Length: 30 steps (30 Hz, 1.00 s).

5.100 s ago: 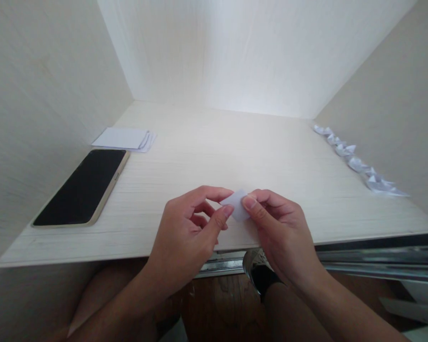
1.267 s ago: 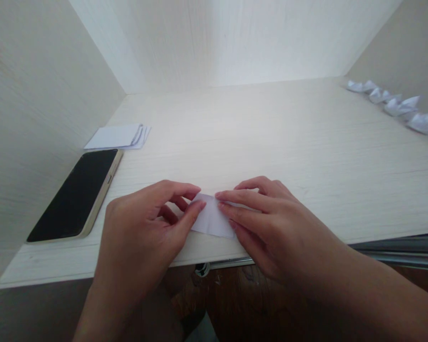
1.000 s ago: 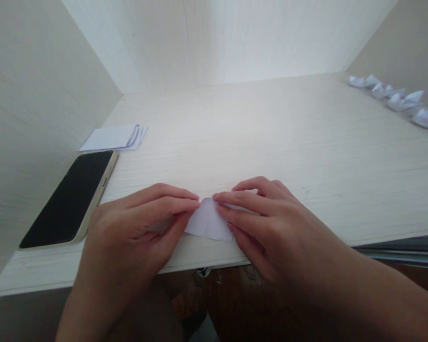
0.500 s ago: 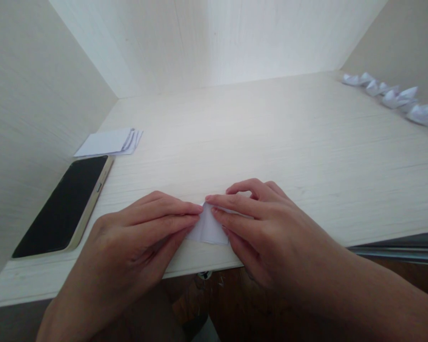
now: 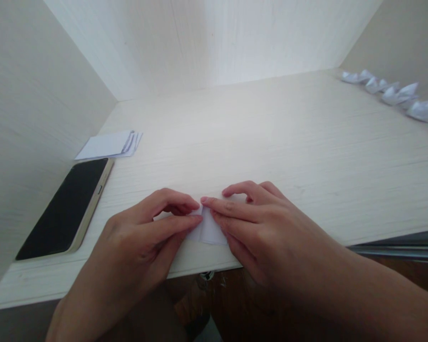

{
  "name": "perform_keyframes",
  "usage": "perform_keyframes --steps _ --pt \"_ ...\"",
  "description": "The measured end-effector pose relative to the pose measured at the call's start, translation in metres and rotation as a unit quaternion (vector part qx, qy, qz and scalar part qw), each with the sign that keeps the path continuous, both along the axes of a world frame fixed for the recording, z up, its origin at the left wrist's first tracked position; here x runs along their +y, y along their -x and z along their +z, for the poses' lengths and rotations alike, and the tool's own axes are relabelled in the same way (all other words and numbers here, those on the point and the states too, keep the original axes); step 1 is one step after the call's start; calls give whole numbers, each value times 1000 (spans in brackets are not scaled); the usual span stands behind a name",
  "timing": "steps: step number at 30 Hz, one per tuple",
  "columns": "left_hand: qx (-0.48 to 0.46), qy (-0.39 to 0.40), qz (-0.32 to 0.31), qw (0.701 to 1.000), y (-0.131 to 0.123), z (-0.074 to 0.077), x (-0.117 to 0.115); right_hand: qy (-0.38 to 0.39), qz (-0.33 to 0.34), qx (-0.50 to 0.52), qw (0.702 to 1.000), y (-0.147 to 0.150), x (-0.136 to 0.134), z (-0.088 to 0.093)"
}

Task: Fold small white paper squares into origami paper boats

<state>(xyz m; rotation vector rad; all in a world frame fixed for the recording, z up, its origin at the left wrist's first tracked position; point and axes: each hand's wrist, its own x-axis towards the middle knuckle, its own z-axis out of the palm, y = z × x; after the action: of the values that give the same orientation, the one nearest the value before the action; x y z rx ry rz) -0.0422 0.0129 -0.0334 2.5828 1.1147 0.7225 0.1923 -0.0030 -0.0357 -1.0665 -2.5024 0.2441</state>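
Note:
A small folded sheet of white paper (image 5: 211, 232) lies near the front edge of the table, between my two hands. My left hand (image 5: 142, 237) has its thumb and fingertips pinched on the paper's left side. From the right, my right hand (image 5: 260, 223) presses its fingertips on the top and right side of the paper, thumb tucked below. A crease runs down the middle of the visible paper. Much of it is hidden under my fingers.
A phone (image 5: 67, 206) with a dark screen lies at the left, below a stack of white paper pieces (image 5: 107, 144). Several folded white paper shapes (image 5: 399, 94) line the right wall. The table's front edge (image 5: 185, 273) runs just below my hands.
My left index finger has lifted and bent away from the thumb side, shifting slightly right. My right fingertips have slid a little left across the top of the paper.

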Motion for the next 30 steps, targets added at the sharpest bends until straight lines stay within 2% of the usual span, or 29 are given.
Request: perform_keyframes --steps 13,21,30 --pt "-11 20 11 1000 -1 0 -1 -26 14 -23 999 -1 1 -3" --pt "-7 30 -8 999 -1 0 -1 -42 20 -28 999 0 4 -6" --pt "-18 4 -2 1000 -2 0 0 -48 18 -20 998 -1 4 -6"
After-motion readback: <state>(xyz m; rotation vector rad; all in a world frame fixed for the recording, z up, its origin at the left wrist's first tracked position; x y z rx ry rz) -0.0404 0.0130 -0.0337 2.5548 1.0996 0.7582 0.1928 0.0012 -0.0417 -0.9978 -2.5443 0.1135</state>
